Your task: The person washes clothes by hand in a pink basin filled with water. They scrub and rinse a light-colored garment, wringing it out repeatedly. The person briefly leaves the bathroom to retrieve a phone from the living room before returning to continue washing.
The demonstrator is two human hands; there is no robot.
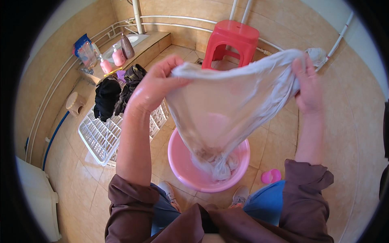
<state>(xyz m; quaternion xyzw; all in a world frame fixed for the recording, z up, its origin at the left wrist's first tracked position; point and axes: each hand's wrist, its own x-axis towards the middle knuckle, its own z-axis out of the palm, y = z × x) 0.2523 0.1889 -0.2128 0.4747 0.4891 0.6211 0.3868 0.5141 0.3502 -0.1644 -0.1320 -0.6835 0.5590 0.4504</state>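
A wet, thin white cloth (234, 100) hangs stretched between my two hands, sheer enough that the floor shows through it. My left hand (158, 83) grips its upper left corner, the thumb over the edge. At the upper right, my right hand (308, 85) is closed on the bunched edge and looks slightly blurred. The cloth narrows downward, and its lower end lies crumpled in a pink plastic basin (179, 164) on the floor between my feet. Whether there is water beneath the heap is hard to tell.
A red plastic stool (237, 30) stands behind the basin. Dark clothes (106, 95) lie on a white plastic rack (100, 133) at left. Pump bottles (118, 56) line a tiled ledge (161, 39). A small pink cup (270, 176) is near my right foot; a beige stool (75, 103) sits far left.
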